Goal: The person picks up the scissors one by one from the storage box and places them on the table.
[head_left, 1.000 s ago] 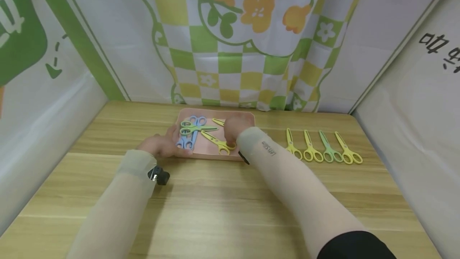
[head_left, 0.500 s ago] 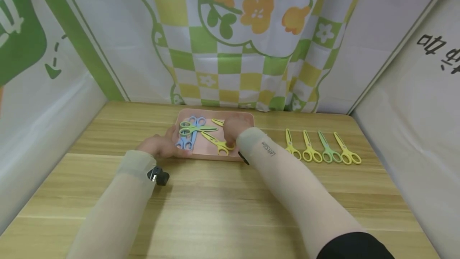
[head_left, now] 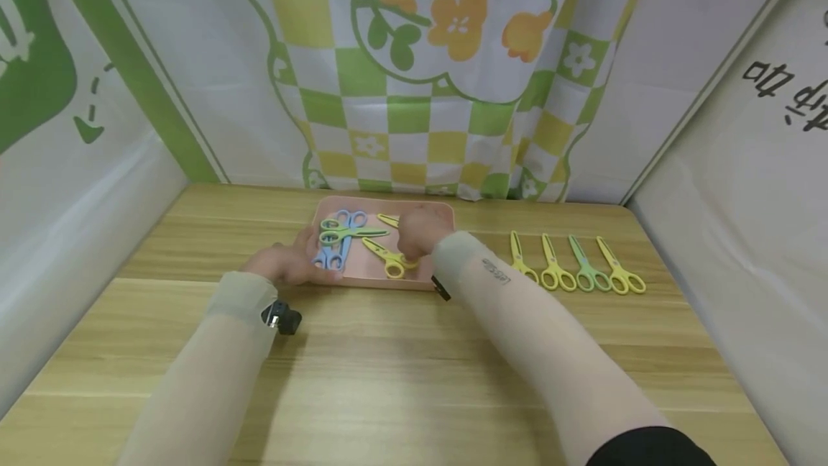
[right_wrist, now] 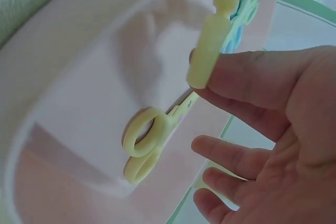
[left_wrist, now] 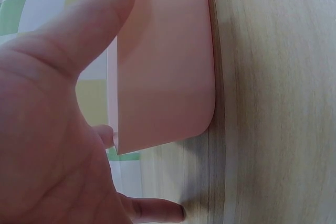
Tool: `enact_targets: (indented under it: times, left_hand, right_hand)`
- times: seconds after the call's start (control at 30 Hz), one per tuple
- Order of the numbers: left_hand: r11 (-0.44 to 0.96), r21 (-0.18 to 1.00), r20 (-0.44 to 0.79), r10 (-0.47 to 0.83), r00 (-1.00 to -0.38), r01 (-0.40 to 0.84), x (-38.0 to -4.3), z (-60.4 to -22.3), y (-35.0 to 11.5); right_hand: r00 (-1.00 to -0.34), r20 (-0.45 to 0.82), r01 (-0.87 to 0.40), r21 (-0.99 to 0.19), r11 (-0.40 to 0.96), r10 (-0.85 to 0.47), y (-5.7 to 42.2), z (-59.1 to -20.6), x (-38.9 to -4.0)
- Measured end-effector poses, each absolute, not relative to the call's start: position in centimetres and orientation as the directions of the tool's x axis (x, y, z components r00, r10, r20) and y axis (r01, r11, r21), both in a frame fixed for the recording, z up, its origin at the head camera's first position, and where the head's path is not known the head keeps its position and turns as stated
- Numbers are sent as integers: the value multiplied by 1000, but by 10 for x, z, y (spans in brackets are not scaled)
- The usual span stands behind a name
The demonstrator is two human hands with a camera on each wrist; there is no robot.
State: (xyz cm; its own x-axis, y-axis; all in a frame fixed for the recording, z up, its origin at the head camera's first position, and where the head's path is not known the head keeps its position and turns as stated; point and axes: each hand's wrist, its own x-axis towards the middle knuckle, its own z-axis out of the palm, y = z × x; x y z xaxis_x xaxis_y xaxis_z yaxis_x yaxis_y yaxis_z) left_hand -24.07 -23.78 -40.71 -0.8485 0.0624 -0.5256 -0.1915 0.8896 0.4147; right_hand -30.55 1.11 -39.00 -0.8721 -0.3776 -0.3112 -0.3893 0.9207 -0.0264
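Observation:
My left hand rests against the left front corner of a pink tray, its thumb along the front wall and its other fingers spread at the left side. Inside the tray, my right hand pinches the handles of yellow scissors between thumb and forefinger, its other fingers loose. A second pair of yellow scissors lies behind on the tray floor; from the head its handles are hidden under my hand. Green scissors lie across blue scissors at the tray's left.
Right of the tray, a row of scissors lies on the wooden table, blades pointing away: several yellow ones and one green pair. A checked curtain hangs behind the table, with white panels at the sides.
My right wrist has turned a little and shifted slightly right. The head view has drifted slightly. My left hand and the row of scissors stay in place.

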Motion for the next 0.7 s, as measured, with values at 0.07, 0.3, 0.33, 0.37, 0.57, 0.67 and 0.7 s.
enact_targets:
  times: [0.07,0.3,0.33,0.37,0.57,0.67,0.7]
  left_hand:
    - [884,418,-529,52,-847,-208,-243,-412,-240]
    - [867,443,-527,46,-849,-228,-250,-423,-245]
    - [867,445,-527,50,-849,-225,-251,-423,-245]
    - [867,446,-527,52,-848,-224,-251,-423,-245]
    - [879,435,-529,72,-845,-197,-252,-423,-245]
    - [881,436,-527,83,-846,-185,-254,-425,-246]
    - [880,437,-527,81,-846,-188,-255,-425,-246]
  right_hand:
    - [-864,-297,-409,-60,911,-407,14,-390,-305]
    - [-847,-165,-515,12,857,-506,31,-391,-301]
    - [-846,-136,-521,0,854,-516,35,-390,-300]
    - [-842,-106,-528,-34,849,-528,38,-389,-298]
    - [-834,63,-549,-210,809,-549,70,-381,-281]
    - [-837,128,-546,-268,794,-532,90,-379,-271]
    - [-837,141,-547,-267,794,-529,96,-379,-267]
